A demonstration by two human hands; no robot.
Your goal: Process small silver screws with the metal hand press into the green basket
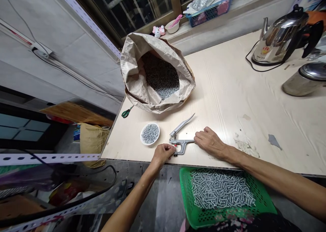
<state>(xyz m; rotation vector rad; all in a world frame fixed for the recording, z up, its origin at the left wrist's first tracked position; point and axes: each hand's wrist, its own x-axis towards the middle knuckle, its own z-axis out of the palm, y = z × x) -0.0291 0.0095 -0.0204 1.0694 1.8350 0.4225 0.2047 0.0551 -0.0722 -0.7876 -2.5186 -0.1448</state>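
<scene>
Grey snap-fastener pliers (183,145) lie near the table's front edge, their upper handle raised and jaws spread. My right hand (210,142) is closed at the end of the lower handle. My left hand (163,154) pinches at the jaw tip, beside a small red part; what its fingertips hold is too small to make out. Just beyond my left hand stands a white bowl (150,134) filled with small silvery metal pieces. Below the table edge, a green plastic basket (187,194) carries many silvery cylinder-shaped pieces.
A large open sack (132,65) of small metal pieces stands at the back. Green-handled scissors (126,112) lie beside it. To the right are a steel kettle (276,38) with its cord and a lidded metal pot (303,79). A blue basket (212,13) rests on the windowsill.
</scene>
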